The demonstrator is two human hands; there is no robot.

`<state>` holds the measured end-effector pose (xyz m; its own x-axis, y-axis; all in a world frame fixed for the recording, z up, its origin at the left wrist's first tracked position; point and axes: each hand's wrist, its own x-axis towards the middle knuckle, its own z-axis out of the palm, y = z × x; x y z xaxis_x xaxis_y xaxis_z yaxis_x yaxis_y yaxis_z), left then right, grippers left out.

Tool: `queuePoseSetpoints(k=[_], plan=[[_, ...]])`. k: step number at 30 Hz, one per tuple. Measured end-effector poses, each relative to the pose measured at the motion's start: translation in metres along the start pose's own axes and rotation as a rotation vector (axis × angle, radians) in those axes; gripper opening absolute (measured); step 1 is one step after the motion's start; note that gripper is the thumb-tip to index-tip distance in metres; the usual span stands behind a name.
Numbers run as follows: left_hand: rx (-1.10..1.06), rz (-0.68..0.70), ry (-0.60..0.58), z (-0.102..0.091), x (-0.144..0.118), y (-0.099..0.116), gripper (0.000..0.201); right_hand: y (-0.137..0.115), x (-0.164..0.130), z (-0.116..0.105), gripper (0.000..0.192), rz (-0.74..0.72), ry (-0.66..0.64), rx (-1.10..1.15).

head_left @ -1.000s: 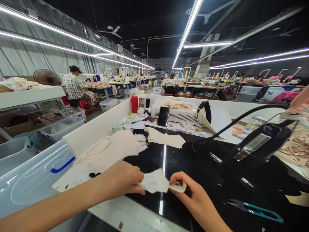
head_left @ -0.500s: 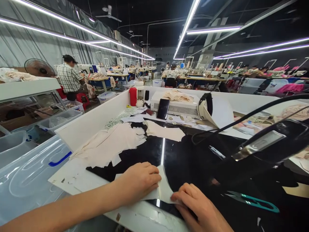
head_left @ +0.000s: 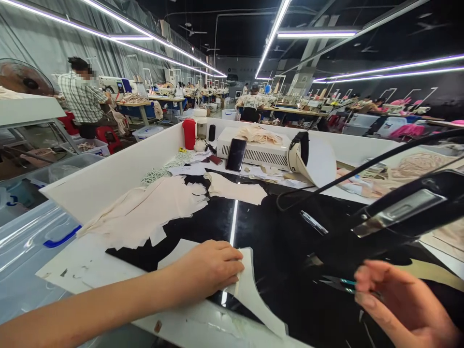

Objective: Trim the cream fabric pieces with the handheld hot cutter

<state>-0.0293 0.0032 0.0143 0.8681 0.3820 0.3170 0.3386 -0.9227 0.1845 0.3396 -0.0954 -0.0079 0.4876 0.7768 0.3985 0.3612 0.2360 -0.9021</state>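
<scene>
"Where is the white cloth (head_left: 248,285)?"
"It lies on the black part of the bench (head_left: 279,251), near the front edge."
"Is the left hand (head_left: 210,266) holding it?"
"Its grip is open. The fingers just lie on top of the cloth."
"And the right hand (head_left: 402,299)?"
"Its grip is open too, with a gap by the thumb. It's at the snips (head_left: 348,282), but I can't tell if it touches them."

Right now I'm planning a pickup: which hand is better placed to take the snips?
Probably the right hand: it's nearer the snips, seemingly holding nothing; the left hand rests on pale fabric.
</scene>
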Motion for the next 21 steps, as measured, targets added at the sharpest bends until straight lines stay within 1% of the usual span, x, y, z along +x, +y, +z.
queuePoseSetpoints(k=[1,2,3,4,5,7,8,10,13,16,21], plan=[[-0.002,0.015,-0.001,0.001,0.002,0.001,0.011,-0.004,0.01,0.002,0.066,-0.003,0.014,0.046],[-0.002,0.028,-0.003,0.001,0.004,0.002,0.01,-0.011,0.018,0.006,0.078,-0.012,0.031,0.08],[0.002,0.038,-0.007,0.002,0.006,0.003,0.01,-0.02,0.026,0.012,0.086,-0.029,0.048,0.106],[0.011,0.045,-0.008,0.003,0.008,0.005,0.01,-0.03,0.032,0.02,0.087,-0.049,0.056,0.118],[0.024,0.049,-0.006,0.004,0.01,0.006,0.011,-0.042,0.038,0.029,0.084,-0.062,0.055,0.127],[0.054,0.048,0.007,0.006,0.013,0.009,0.012,-0.064,0.046,0.048,0.063,-0.086,0.042,0.169],[0.068,0.047,0.02,0.008,0.014,0.01,0.013,-0.074,0.05,0.057,0.057,-0.083,0.04,0.205],[0.09,0.051,0.045,0.011,0.017,0.013,0.016,-0.086,0.055,0.074,0.053,-0.092,0.051,0.265],[0.124,0.046,0.057,0.015,0.019,0.016,0.017,-0.094,0.057,0.095,0.059,-0.124,-0.012,0.339],[0.16,0.043,0.052,0.017,0.019,0.018,0.017,-0.096,0.052,0.115,0.066,-0.134,-0.09,0.452],[0.213,0.047,0.076,0.025,0.018,0.022,0.019,-0.097,0.045,0.147,0.05,-0.081,-0.139,0.627]])
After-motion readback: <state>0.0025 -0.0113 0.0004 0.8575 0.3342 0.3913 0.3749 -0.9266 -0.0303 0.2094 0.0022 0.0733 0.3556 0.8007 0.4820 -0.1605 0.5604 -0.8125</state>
